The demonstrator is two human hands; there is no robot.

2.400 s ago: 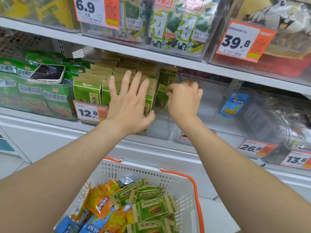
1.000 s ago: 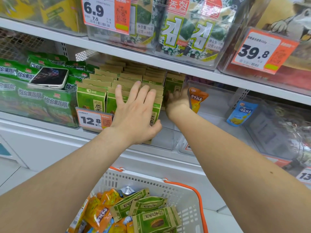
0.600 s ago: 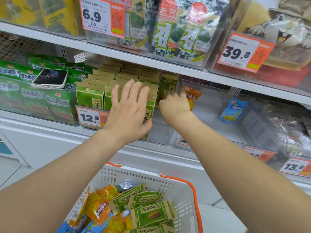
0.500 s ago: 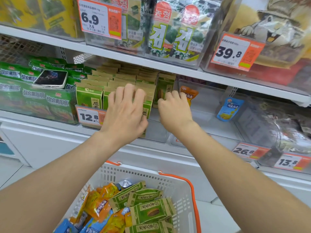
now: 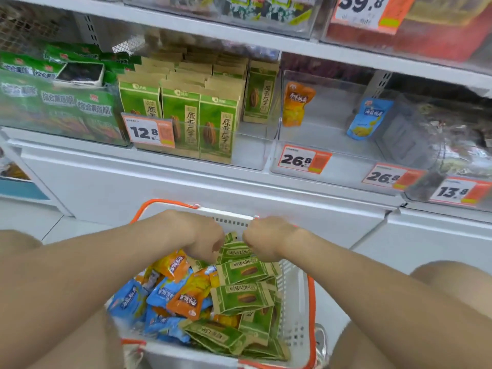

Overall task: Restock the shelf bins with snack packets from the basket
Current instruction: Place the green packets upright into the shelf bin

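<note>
The white basket (image 5: 292, 283) with orange handles sits low in front of me, filled with green (image 5: 245, 272), orange (image 5: 186, 302) and blue snack packets (image 5: 130, 299). Both hands are down at its far end. My left hand (image 5: 205, 241) and my right hand (image 5: 266, 241) have curled fingers that close from either side on an upright green packet (image 5: 232, 239); the fingertips are hidden. On the shelf above, a bin holds rows of upright green packets (image 5: 186, 113). The clear bin (image 5: 319, 137) to its right holds a single orange packet (image 5: 296, 102).
A single blue packet (image 5: 368, 118) stands in the following bin to the right. A phone (image 5: 80, 73) lies on green bags (image 5: 53, 102) at the left. Price tags (image 5: 149, 131) hang on the bin fronts. A white cabinet front (image 5: 239, 190) runs below the shelf.
Both hands have left the shelf bin of green packets and dropped into the basket. The view has tilted down. An orange packet now stands in the bin to the right.
</note>
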